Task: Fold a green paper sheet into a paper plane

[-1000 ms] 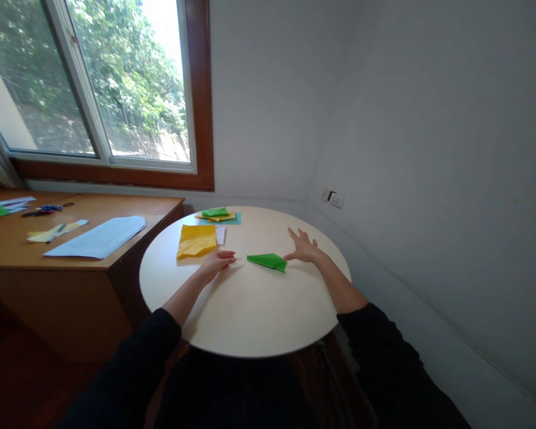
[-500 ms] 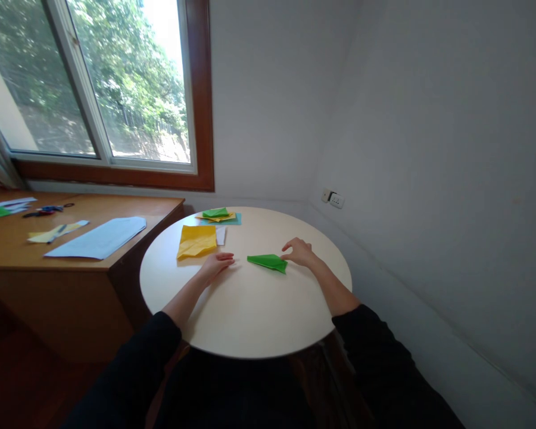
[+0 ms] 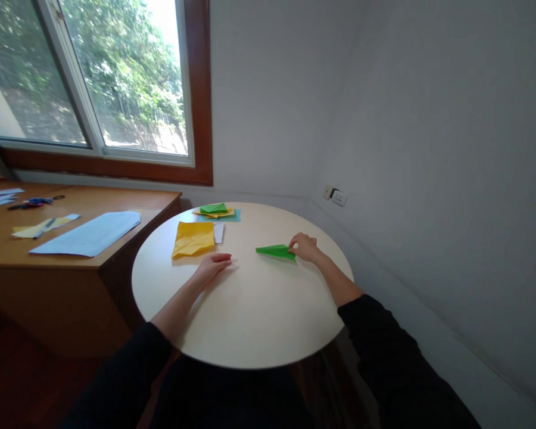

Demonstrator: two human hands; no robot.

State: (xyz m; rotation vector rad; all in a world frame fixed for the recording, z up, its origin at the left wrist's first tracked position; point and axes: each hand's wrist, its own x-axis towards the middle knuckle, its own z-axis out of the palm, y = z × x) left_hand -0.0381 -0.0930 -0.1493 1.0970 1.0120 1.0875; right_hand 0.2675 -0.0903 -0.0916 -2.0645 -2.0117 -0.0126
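Observation:
A folded green paper (image 3: 274, 251), long and pointed like a paper plane, is at the middle right of the round white table (image 3: 250, 316). Its narrow tip points left. My right hand (image 3: 304, 246) pinches its wide right end between thumb and fingertips. My left hand (image 3: 212, 266) rests on its side at the table's left half, fingers stretched out and holding nothing. Just beyond that hand lies a creased yellow paper sheet (image 3: 193, 238), partly over a white paper piece (image 3: 218, 232).
Folded green (image 3: 214, 208) and yellow papers lie on a blue sheet (image 3: 233, 215) at the table's far edge. On the wooden desk (image 3: 152, 208) at left are white sheets (image 3: 89, 233), a pen on yellow paper (image 3: 44, 226) and scissors (image 3: 38, 202). Walls stand behind and right.
My right hand has closed on the green paper's wide end, and the paper sits slightly farther right. My left hand has barely moved. The view has shifted a little.

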